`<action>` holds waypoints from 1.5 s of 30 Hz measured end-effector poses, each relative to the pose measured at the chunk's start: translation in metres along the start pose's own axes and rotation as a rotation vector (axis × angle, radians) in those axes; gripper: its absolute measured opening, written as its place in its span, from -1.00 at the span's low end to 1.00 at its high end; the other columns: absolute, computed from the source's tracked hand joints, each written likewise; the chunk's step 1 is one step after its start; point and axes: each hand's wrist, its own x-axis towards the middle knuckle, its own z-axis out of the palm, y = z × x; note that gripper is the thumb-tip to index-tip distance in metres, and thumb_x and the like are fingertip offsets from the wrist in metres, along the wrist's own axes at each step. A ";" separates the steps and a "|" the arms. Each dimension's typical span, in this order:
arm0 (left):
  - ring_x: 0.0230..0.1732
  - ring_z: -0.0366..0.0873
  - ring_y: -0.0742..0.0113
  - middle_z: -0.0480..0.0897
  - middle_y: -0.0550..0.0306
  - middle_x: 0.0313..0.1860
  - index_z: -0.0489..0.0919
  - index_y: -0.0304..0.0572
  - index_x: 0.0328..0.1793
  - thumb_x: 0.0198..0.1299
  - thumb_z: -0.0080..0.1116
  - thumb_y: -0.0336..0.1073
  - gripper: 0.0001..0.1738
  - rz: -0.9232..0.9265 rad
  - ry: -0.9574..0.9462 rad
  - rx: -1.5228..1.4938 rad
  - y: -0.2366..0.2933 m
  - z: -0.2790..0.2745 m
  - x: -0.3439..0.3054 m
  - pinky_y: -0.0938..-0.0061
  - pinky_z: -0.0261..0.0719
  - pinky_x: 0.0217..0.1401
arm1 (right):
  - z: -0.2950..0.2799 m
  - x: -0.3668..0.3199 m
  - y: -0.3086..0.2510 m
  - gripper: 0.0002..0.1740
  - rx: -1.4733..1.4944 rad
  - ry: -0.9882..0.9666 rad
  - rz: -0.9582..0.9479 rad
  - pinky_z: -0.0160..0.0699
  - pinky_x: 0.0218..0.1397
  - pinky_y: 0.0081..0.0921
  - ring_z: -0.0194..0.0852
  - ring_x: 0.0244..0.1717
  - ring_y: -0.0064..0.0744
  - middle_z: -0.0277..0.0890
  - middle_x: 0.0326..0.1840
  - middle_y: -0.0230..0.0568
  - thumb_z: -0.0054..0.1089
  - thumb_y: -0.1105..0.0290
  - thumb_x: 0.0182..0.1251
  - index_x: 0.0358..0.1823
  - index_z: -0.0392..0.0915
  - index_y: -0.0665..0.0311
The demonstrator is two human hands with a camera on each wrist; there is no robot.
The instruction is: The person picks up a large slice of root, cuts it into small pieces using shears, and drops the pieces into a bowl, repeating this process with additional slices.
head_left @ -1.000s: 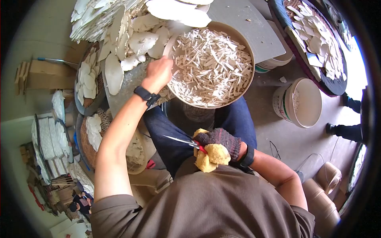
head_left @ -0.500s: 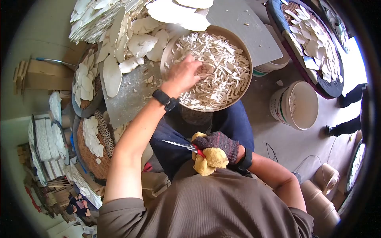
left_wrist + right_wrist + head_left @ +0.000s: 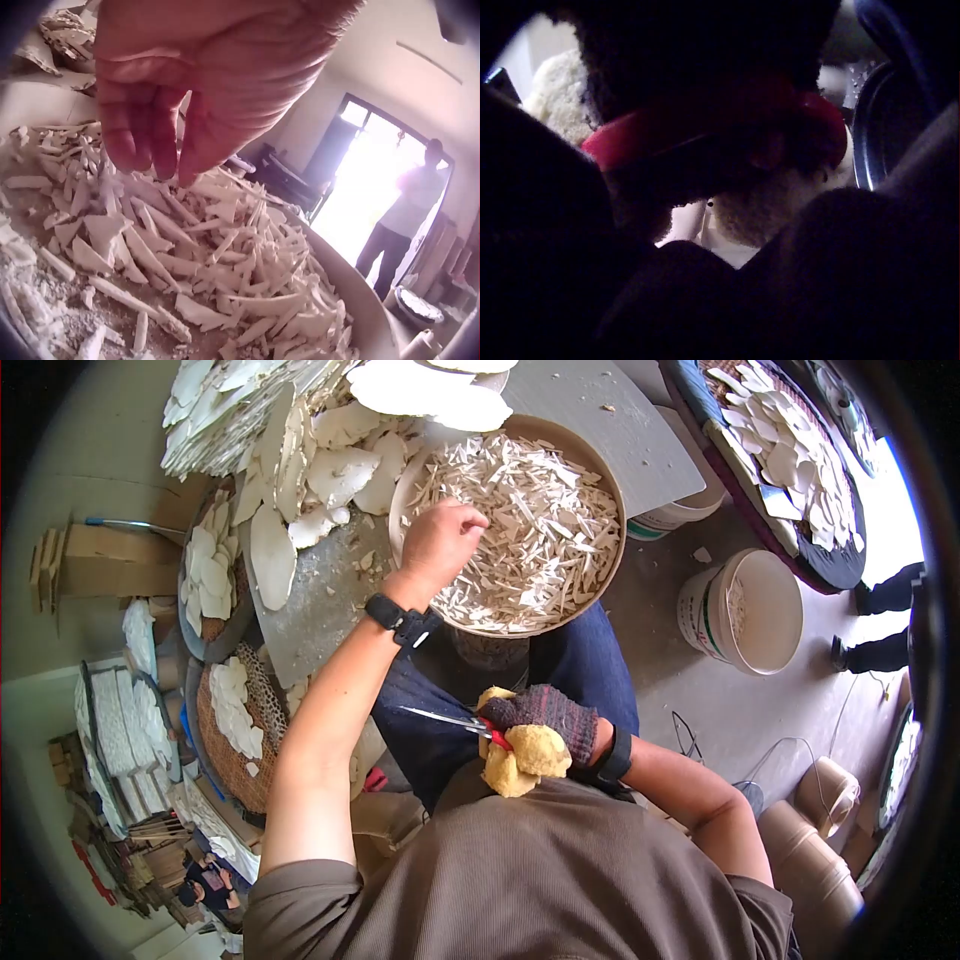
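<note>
My bare left hand (image 3: 440, 550) hovers over the near left part of a round shallow pan (image 3: 616, 560) filled with thin white chips (image 3: 535, 520). In the left wrist view its fingers (image 3: 124, 146) hang loosely bent, thumb close by, nothing visible between them; the fingertips are right above the chips. My right hand (image 3: 545, 718), in a dark knitted glove, grips scissors (image 3: 440, 717) at my lap. Their blades point left, and yellow foam padding (image 3: 540, 750) surrounds the red handles. The right wrist view is mostly dark, with a red handle (image 3: 652, 135) across it.
Broken white sheets (image 3: 340, 475) lie on the metal table (image 3: 310, 615), left of the pan. A white bucket (image 3: 708, 615) stands on the floor at right. White flakes fill a round tray (image 3: 835, 570) at far right. A person (image 3: 409, 199) stands by a bright doorway.
My left hand moved from the pan's left rim in over the chips, then drew back slightly left. My right hand has stayed at the lap, holding the scissors.
</note>
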 end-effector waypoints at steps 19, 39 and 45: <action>-0.35 0.60 0.24 0.60 0.13 -0.34 0.61 -0.15 -0.33 0.00 0.24 -0.41 -0.91 0.109 0.003 0.125 -0.001 0.016 -0.002 0.42 0.55 -0.25 | 0.005 0.000 0.002 -0.73 -0.003 0.045 -0.031 0.58 -0.38 -0.23 0.62 -0.38 -0.02 0.55 -0.46 -0.01 0.07 0.24 0.20 -0.14 0.50 0.21; -0.29 0.58 0.14 0.57 0.09 -0.42 0.62 -0.16 -0.43 -0.09 0.36 -0.14 -0.74 0.035 -0.441 0.033 0.033 0.012 -0.055 0.34 0.51 -0.23 | 0.006 0.001 0.005 -0.71 0.052 0.077 -0.110 0.56 -0.37 -0.22 0.61 -0.38 -0.01 0.54 -0.44 -0.01 0.07 0.24 0.17 -0.11 0.52 0.18; -0.42 0.62 0.36 0.63 0.16 -0.47 0.62 -0.27 -0.38 0.03 0.28 -0.30 -0.83 -0.086 -0.410 -0.250 0.016 0.011 -0.045 0.43 0.54 -0.36 | 0.003 -0.001 0.003 -0.72 -0.002 0.082 -0.064 0.56 -0.37 -0.22 0.61 -0.38 -0.01 0.55 -0.45 -0.02 0.07 0.24 0.18 -0.12 0.52 0.18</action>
